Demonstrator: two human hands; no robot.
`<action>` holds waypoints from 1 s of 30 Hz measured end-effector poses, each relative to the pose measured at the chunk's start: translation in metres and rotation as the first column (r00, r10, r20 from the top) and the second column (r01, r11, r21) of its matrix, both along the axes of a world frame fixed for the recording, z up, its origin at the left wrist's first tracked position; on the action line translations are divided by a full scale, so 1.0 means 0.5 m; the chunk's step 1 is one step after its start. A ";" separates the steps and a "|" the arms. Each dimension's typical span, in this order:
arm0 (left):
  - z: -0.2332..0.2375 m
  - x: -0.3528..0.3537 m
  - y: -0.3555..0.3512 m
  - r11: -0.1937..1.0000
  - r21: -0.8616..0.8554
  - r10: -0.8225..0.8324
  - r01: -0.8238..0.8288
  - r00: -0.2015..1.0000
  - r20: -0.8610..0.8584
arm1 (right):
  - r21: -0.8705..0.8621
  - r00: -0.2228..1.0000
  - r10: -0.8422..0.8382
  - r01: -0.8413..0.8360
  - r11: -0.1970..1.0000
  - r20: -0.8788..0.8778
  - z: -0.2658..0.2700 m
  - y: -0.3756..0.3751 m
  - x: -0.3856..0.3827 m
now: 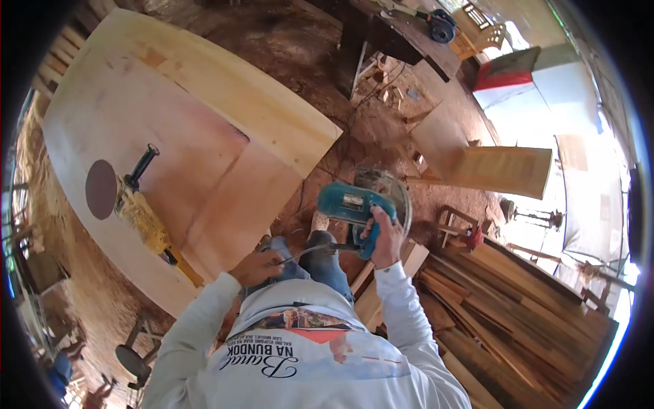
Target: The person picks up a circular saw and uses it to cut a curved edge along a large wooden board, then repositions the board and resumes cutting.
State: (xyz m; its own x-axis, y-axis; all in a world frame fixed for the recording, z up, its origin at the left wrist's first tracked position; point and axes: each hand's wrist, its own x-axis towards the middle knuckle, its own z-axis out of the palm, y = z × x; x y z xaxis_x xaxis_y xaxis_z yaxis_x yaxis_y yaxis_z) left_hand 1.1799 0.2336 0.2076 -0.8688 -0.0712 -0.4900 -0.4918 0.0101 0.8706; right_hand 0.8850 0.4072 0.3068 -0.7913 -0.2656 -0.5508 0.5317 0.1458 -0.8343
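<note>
My right hand [385, 237] is wrapped round the rear handle of a teal circular saw [349, 202], held up in front of my legs. The saw's round metal guard and base plate [398, 194] face away from me. My left hand [257, 268] is closed on the saw's power cord [300, 255], which runs across my lap to the handle. To the left, a yellow angle grinder [146, 221] with a brown sanding disc [101, 189] and black side handle lies on a large wooden panel [225, 184].
Stacked planks [504, 307] lie at the right, with a small wooden frame [453, 225] behind them. A dark workbench [415, 41] stands at the back, with cords trailing on the floor before it. A loose board [507, 170] juts out at right. People are partly visible at lower left.
</note>
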 end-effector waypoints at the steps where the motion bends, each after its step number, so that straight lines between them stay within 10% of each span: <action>1: -0.026 0.032 -0.018 0.997 0.025 0.071 -0.072 0.997 0.041 | 0.000 1.000 -0.025 0.025 1.000 -0.016 -0.011 -0.020 0.023; 5: -0.007 0.028 -0.121 0.969 -0.023 0.239 -0.245 0.914 0.327 | -0.044 0.991 -0.131 0.130 0.991 -0.032 -0.074 -0.097 0.103; 8: 0.036 -0.020 -0.186 0.979 -0.203 0.102 -0.007 0.883 0.457 | -0.023 0.990 -0.119 0.117 0.993 -0.071 -0.084 -0.154 0.141; 14: -0.018 -0.167 -0.278 0.740 -0.602 0.222 -0.300 0.954 -0.202 | -0.057 0.984 -0.154 0.150 0.987 -0.092 -0.151 -0.258 0.182; 23: -0.170 -0.309 -0.408 0.629 -0.767 -0.357 -0.126 0.830 -0.429 | 0.091 0.972 -0.046 0.069 0.993 -0.231 -0.212 -0.317 0.205; 30: -0.205 -0.310 -0.423 0.579 -0.778 -0.373 -0.245 0.768 -0.520 | -0.047 0.995 -0.071 0.067 0.997 -0.077 -0.217 -0.307 0.217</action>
State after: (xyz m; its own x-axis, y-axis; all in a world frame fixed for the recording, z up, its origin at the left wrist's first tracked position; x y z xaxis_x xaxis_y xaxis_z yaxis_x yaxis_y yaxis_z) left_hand 1.0251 0.0222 0.1049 -0.9399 -0.0720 0.3336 0.1344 0.8205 0.5556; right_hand 0.9934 0.2535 0.1985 -0.8489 -0.2317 -0.4751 0.4719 0.0731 -0.8786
